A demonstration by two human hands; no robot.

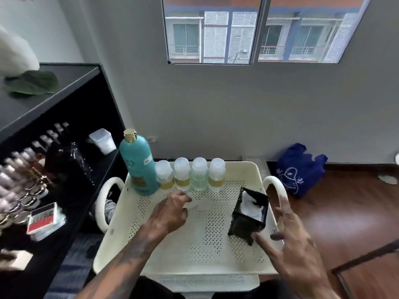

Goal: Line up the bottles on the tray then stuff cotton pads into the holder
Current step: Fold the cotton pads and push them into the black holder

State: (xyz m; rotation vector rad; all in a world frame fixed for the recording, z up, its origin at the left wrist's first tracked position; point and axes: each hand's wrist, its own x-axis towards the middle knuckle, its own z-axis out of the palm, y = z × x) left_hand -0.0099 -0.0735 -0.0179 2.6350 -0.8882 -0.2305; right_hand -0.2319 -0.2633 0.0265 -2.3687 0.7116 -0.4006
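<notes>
While hands point(237, 234) spread over perforated cream tray point(207, 247), window point(259, 29) above grey wall point(216, 108)

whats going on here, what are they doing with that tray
A person is tidying a perforated cream tray. A teal bottle and four small clear bottles stand in a row along its far edge. The left hand grips a cotton pad; the right hand steadies the black holder, already holding white pads.

Dim room, daylight from window point(259, 29) only.
Soft flat light, weak shadows under the hands point(170, 212). Faint sheen on wood floor point(345, 212). Shelf point(54, 147) items at left smeared by blur; wide-angle bending toward the edges.
</notes>
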